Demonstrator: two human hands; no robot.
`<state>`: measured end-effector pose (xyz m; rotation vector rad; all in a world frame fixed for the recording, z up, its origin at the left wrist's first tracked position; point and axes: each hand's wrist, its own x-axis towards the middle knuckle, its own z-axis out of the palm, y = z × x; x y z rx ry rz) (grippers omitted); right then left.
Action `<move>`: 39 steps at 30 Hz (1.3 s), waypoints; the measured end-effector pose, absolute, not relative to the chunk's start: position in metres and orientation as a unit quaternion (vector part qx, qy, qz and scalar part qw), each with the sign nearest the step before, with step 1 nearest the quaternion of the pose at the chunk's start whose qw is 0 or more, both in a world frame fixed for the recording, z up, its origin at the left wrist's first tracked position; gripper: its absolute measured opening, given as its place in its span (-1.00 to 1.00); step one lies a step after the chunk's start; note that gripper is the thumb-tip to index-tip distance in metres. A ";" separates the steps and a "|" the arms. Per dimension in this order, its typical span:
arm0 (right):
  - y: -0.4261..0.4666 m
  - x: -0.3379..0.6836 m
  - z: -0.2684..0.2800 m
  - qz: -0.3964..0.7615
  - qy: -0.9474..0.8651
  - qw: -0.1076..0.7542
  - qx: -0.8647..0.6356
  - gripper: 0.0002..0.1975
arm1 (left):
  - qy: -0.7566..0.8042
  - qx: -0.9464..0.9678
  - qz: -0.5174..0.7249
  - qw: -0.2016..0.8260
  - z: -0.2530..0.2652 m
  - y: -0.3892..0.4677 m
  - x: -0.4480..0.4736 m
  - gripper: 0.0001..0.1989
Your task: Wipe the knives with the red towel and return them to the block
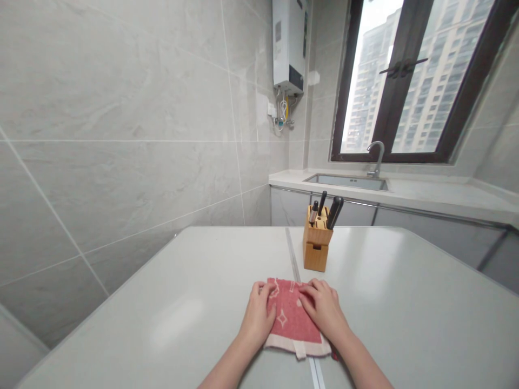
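A folded red towel (287, 316) with pale shapes and a cream border lies on the white table, a small cream tab at its near edge. At the towel's far left corner, my left hand (259, 313) has its fingers curled over the edge and its thumb on the cloth. My right hand (326, 308) grips the far right part of the towel, thumb and fingers drawn together. Parts of the fingertips of both hands are hidden. A bit of darker red cloth shows under my right wrist.
Beyond the towel, a wooden knife block (318, 243) with several black-handled tools stands on the white table (203, 281). Behind are a counter with a sink (348, 182) and faucet (378, 156), a window, and a wall-mounted water heater (288, 48). A tiled wall runs along the left.
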<state>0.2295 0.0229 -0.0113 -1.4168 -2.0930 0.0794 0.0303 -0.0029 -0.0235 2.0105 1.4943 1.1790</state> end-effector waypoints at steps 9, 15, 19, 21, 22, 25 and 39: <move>0.030 0.238 -0.019 -0.007 -0.739 0.306 -0.600 -0.71 | 0.468 0.744 0.426 0.214 -0.008 -0.015 0.037 -0.66; 0.060 0.240 -0.016 0.024 -0.582 0.461 -0.669 -0.12 | 0.497 0.747 0.409 0.168 -0.004 -0.021 0.044 -0.69; 0.092 0.237 -0.002 0.053 -0.537 0.463 -0.703 0.11 | 0.483 0.792 0.353 0.118 0.010 -0.028 0.042 -0.73; 0.104 0.233 0.004 0.046 -0.526 0.459 -0.715 0.17 | 0.445 0.834 0.303 0.119 0.016 -0.033 0.039 -0.69; 0.109 0.231 0.005 0.036 -0.525 0.464 -0.713 0.18 | 0.431 0.849 0.280 0.124 0.018 -0.035 0.038 -0.66; 0.120 0.224 0.004 0.013 -0.525 0.492 -0.695 0.14 | 0.423 0.862 0.244 0.139 0.017 -0.037 0.037 -0.59; 0.148 0.256 0.000 0.130 -0.568 0.463 -0.667 -0.15 | 0.492 0.830 0.236 0.115 0.006 -0.016 0.075 -0.59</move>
